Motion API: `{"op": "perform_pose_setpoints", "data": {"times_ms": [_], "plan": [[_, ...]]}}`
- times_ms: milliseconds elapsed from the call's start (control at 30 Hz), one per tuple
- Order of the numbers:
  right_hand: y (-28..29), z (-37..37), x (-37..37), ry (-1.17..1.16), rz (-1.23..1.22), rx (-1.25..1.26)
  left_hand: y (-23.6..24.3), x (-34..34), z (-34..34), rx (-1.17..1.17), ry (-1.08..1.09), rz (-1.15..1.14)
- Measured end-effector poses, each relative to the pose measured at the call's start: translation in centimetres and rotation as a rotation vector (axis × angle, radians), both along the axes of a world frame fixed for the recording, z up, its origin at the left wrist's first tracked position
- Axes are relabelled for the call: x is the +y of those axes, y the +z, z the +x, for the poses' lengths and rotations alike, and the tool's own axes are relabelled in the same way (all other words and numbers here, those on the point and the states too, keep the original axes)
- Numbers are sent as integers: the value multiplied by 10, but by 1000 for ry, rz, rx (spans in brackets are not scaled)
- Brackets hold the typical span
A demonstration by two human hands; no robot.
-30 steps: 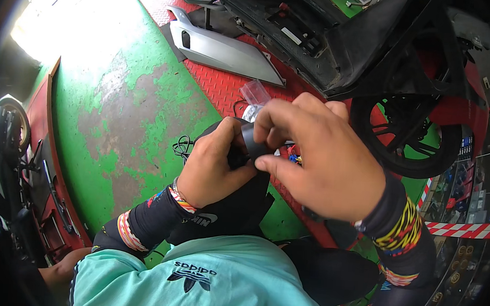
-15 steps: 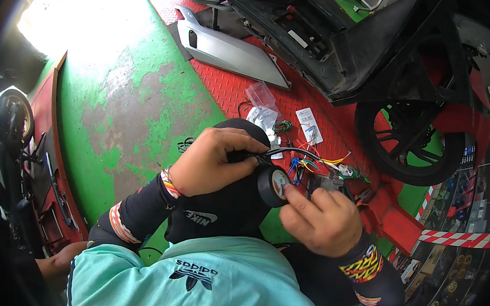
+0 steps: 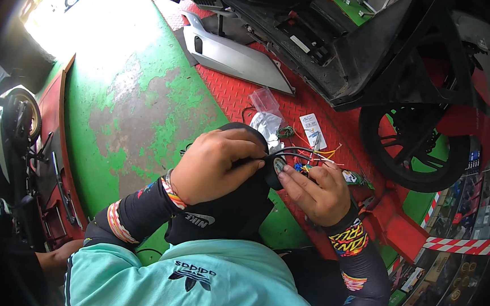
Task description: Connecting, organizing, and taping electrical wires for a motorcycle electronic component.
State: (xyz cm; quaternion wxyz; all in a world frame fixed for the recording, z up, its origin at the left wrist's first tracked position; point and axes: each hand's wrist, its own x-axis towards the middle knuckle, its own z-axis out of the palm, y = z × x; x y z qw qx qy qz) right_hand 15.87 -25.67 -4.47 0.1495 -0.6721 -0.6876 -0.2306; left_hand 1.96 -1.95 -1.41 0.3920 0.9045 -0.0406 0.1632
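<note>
My left hand [image 3: 218,165] pinches black cables [image 3: 296,150] at the centre, with its fingertips against a roll of black tape [image 3: 272,178]. My right hand [image 3: 316,193] holds that roll from the right, its fingers on the labelled side. The cables arch over the roll toward loose coloured wires [image 3: 329,154] and a small circuit piece [image 3: 354,179]. Beyond the hands lie a clear plastic package [image 3: 266,99], a crumpled white bag, a green wire coil [image 3: 285,132] and a white card [image 3: 313,132]. A black padded item [image 3: 217,219] lies beneath my hands.
A scooter [image 3: 342,69] with black wheel fills the back right; a silver panel [image 3: 235,55] rests on the red plate floor [image 3: 215,85]. Another motorcycle [image 3: 17,114] stands far left. A display counter [image 3: 464,270] with striped edging is at right. Someone's bare arm [image 3: 55,260] shows lower left.
Since a second ago my right hand has dropped down and right, uncovering the cables and wires, then edged up slightly. The tape roll has turned, its label now partly behind the cables.
</note>
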Motion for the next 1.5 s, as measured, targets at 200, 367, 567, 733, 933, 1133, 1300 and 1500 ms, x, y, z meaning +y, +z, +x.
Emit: {"op": "perform_pose_setpoints", "data": {"times_ms": [200,367,567,733,933,1133,1300,1500], "plan": [[-14,4,10,21,11,43,1,-9,2,-55,102,279],[-34,21,11,-82,-25,254,-6,-17,2,-39,191,148],[13,73,47,-303,-202,1399,-16,-18,2,-117,194,146],[47,94,96,-99,-853,1521,-17,-21,1,-193,142,265],[36,75,116,-158,-1016,1566,-19,-17,4,-220,75,328],[37,62,117,-223,-966,1485,-17,-16,8,-265,5,327],[41,71,103,-198,-627,1664,-21,-14,10,-273,64,264],[68,60,88,-202,-459,1651,-14,-14,9,-110,63,216]]}}
